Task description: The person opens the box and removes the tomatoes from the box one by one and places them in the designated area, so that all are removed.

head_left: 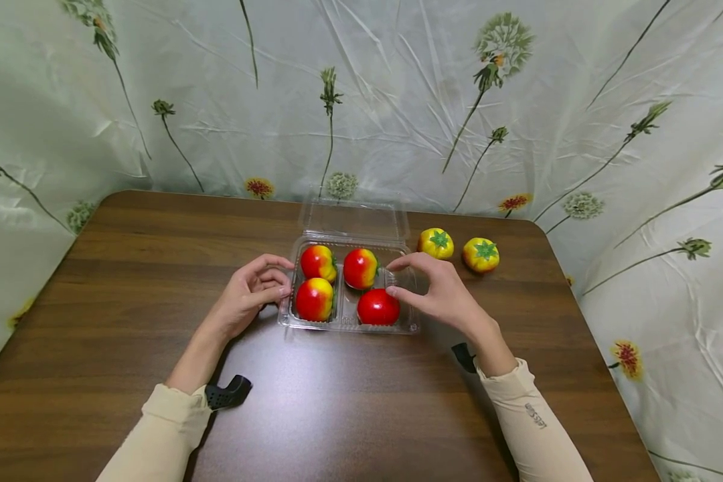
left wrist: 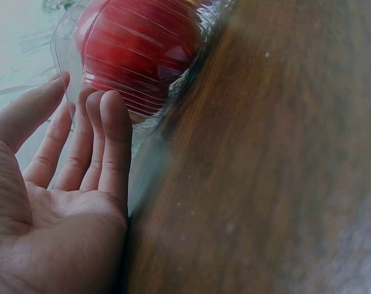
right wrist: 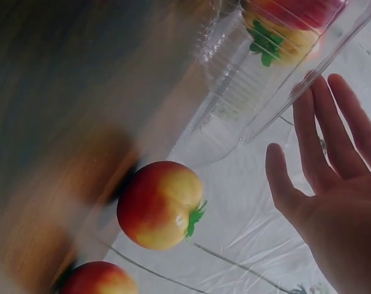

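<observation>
A clear plastic clamshell container [head_left: 348, 327] lies on the table, its hinged lid [head_left: 355, 217] raised at the back. Two red-and-yellow fruits sit in its left half, the front one [head_left: 314, 299] and the rear one [head_left: 318, 262]. Its right half holds a third [head_left: 359, 268] and a red fruit [head_left: 378, 307] in front. My left hand [head_left: 254, 294] pinches the left rim, thumb on one side and fingers against the ribbed wall [left wrist: 142, 73]. Over the right rim my right hand [head_left: 436, 288] has thumb and fingers spread apart, the thumb tip right at the red fruit.
Behind my right hand, two more fruits stand on the table, one [head_left: 436, 244] close to the container and another [head_left: 481, 255] farther right, green leafy tops up. The brown wooden table [head_left: 349, 408] ends at a flowered curtain [head_left: 391, 100] along the back and sides.
</observation>
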### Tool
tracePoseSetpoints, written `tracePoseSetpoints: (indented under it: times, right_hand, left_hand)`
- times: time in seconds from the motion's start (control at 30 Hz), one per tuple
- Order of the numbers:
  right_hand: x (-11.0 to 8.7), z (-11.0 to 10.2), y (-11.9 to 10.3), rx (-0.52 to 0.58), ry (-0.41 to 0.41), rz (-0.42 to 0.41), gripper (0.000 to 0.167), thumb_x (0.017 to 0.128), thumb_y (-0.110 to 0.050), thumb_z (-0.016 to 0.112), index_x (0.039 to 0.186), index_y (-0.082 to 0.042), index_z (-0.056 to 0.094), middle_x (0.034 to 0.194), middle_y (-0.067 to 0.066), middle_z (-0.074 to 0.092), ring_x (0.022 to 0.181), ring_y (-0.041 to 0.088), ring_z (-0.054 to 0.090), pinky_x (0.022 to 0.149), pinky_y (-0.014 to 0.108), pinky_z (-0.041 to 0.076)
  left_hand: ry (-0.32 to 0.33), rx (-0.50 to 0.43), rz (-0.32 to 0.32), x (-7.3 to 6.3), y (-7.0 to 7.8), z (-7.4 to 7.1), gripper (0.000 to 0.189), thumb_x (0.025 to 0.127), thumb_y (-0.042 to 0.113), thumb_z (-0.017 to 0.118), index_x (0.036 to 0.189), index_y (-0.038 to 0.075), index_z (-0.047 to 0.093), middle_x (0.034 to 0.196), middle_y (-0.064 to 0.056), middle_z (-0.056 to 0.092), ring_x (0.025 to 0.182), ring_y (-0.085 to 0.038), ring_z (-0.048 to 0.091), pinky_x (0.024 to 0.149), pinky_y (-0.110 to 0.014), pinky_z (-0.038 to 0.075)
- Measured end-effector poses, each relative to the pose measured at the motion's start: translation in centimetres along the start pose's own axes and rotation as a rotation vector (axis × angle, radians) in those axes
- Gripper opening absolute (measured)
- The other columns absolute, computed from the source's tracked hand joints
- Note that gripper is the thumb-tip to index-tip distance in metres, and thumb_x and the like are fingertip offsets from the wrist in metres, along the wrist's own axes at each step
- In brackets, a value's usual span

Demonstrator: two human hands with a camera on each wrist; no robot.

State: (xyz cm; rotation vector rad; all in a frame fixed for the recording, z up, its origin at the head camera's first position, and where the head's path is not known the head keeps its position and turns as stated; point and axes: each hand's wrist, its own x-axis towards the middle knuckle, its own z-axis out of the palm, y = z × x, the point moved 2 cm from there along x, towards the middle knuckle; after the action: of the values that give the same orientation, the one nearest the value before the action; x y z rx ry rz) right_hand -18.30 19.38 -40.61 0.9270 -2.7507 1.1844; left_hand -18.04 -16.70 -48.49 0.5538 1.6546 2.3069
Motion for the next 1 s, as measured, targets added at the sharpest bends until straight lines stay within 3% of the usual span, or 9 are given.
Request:
tracePoseSetpoints:
  times: [0.23,0.4,0.7,1.0]
  right_hand:
    - [0.0,0.6,-0.5,-0.009,-0.126,-0.015,0.039,0.091,-0.023,0.084,0.124,-0.007,0.071,0.120,0.002,0.075,0.113,0.026,0.068,0.102,0.051,0.056]
    - [0.2,0.9,-0.7,-0.031,-0.164,-0.054,0.037,0.090,-0.023,0.085,0.121,-0.006,0.072,0.119,0.003,0.075,0.112,0.023,0.068,0.100,0.050,0.057]
    - [0.1,1.3,-0.9,-0.131,-0.218,-0.060,0.046,0.086,-0.028,0.089,0.124,-0.010,0.072,0.123,0.001,0.074,0.115,0.023,0.066,0.105,0.045,0.053]
    - [0.0,1.6,-1.0,-0.216,-0.258,0.003,0.054,0.086,-0.038,0.088,0.130,-0.012,0.071,0.127,0.000,0.073,0.124,0.023,0.062,0.117,0.051,0.042]
  left_hand:
    - [-0.009,-0.012,0.014,0.0,-0.1,0.0,0.039,0.097,-0.019,0.055,0.132,-0.001,0.055,0.097,-0.007,0.071,0.072,-0.017,0.068,0.064,-0.027,0.062]
    - [-0.006,-0.018,0.009,0.0,0.0,0.1,0.038,0.098,-0.018,0.056,0.132,0.000,0.056,0.095,-0.007,0.071,0.070,-0.016,0.068,0.064,-0.026,0.061]
    - [-0.002,-0.008,0.006,0.0,0.1,0.2,0.038,0.098,-0.017,0.056,0.132,-0.001,0.055,0.096,-0.007,0.071,0.071,-0.016,0.068,0.064,-0.027,0.061]
    - [0.005,0.005,-0.002,0.0,0.1,0.1,0.038,0.098,-0.016,0.057,0.132,0.000,0.056,0.097,-0.006,0.071,0.075,-0.015,0.069,0.064,-0.026,0.061]
